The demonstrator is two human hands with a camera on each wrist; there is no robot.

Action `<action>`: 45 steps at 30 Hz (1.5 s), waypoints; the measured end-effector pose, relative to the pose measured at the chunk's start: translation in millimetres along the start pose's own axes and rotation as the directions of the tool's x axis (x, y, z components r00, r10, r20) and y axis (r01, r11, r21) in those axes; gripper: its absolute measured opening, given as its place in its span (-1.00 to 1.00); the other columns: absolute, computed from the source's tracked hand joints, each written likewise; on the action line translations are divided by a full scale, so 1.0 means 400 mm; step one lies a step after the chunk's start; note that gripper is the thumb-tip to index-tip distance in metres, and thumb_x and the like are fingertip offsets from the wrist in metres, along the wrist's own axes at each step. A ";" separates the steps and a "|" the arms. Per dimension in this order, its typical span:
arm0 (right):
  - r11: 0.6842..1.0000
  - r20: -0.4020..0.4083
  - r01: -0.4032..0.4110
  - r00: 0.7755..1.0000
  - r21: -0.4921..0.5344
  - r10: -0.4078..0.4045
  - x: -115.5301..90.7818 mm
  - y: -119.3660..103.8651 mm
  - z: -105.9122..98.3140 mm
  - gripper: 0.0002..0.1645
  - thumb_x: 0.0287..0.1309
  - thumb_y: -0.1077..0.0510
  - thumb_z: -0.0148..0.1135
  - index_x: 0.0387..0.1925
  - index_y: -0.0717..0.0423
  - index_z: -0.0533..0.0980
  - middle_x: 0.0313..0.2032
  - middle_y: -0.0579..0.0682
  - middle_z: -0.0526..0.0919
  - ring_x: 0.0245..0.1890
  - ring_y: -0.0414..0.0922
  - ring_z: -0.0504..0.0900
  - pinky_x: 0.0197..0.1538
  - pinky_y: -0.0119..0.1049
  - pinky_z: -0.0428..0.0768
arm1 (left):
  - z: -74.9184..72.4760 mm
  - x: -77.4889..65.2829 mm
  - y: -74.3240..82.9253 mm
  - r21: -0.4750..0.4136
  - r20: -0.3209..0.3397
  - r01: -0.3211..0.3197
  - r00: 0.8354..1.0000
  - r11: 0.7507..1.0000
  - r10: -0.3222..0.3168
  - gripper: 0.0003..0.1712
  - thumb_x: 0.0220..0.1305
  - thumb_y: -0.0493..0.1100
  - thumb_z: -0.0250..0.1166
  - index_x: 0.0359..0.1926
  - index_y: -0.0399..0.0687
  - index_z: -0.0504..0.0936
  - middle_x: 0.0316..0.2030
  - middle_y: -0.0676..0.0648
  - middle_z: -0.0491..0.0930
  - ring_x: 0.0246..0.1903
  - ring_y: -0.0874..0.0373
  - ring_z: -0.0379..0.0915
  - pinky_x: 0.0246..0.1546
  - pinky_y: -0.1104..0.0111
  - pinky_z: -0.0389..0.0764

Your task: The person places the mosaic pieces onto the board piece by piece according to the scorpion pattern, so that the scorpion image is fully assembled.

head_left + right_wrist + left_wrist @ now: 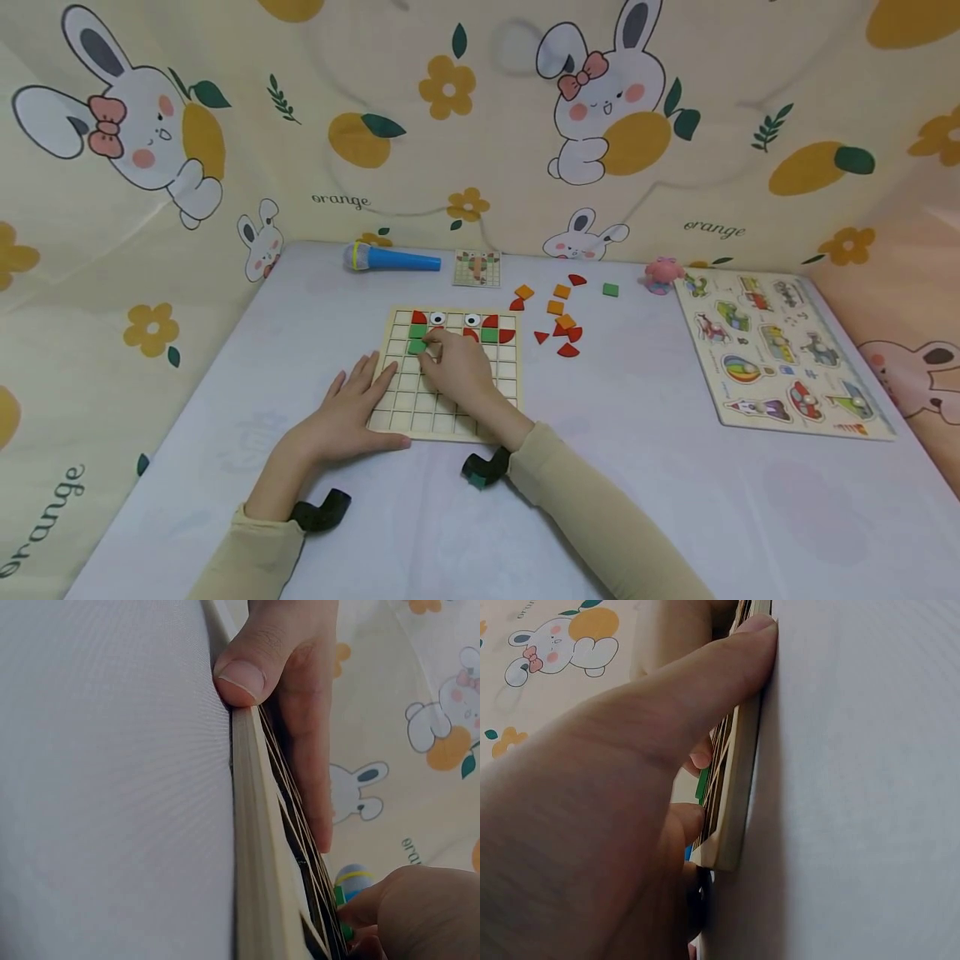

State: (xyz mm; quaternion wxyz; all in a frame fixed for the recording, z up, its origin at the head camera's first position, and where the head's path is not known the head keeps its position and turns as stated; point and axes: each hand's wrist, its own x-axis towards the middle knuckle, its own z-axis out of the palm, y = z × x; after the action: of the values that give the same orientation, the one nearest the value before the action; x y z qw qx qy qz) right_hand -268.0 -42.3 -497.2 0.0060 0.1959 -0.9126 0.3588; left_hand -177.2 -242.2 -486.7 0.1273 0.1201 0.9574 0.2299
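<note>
The left hand [347,423] rests on the near left corner of the board [401,408]. Its fingers are spread wide and hold no piece. Some lie on top, and the thumb lies along the near edge. I think this is to stop the board from sliding.

The right hand [461,371] reaches over the board. Its pointer finger and thumb are bent close together, with only a tiny gap, and they pinch the right side of a green square [415,347]. That square is on the left part of the board, just under another green square [417,332]. A small grip like this probably suits such a thin, flat piece.

The loose pieces [555,307] lie to the right of the board, maybe so the right hand can get them easily. A picture card [477,271] lies past the far edge, likely where the person can look up and see it.

The right hand covers the middle of the board and part of a red piece, so I can't see what is under it. I can't tell if the green square sits flat. Both wrist views see the board from its edge, so its top is hard to read. The card's picture is too small to make out well.
</note>
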 end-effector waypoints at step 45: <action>0.981 0.011 0.079 0.997 -0.177 -0.079 0.006 0.045 -0.038 -0.71 0.30 0.07 0.32 -0.02 0.01 0.79 -0.44 -0.08 0.82 -0.35 -0.06 0.73 -0.55 -0.37 0.51 | -0.003 0.000 0.003 0.001 0.014 0.007 1.000 1.000 -0.007 0.41 0.14 0.48 0.46 0.70 -0.16 -0.01 0.69 -0.37 -0.26 0.68 -0.32 -0.38 0.60 -0.29 -0.28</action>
State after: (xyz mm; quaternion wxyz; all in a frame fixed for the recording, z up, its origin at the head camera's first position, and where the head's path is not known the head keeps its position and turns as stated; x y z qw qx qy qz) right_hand -278.8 -21.2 -497.1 0.0361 0.2313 -0.9324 0.2753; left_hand -177.5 -241.7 -485.1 0.1345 0.1183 0.9570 0.2283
